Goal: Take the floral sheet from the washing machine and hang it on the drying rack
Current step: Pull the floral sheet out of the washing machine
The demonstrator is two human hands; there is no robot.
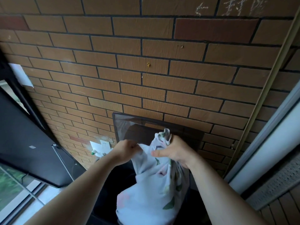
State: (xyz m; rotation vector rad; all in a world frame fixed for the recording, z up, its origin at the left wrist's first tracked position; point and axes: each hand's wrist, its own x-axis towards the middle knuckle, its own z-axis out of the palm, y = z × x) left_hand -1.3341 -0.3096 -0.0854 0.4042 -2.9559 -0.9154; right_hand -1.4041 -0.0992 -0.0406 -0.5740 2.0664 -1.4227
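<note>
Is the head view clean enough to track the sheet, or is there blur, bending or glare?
Head view: wide-angle bends the brick wall; lower-left window is smeared; floral sheet and both hands, left hand, right hand, fairly sharp; soft light, faint sheen on the raised lid.

Both hands grip the bunched floral sheet (152, 184) above the dark washing machine (103, 200), left hand (125, 149) pinching an edge, right hand (174, 151) clenching the top, before the brick wall (146, 70).
</note>
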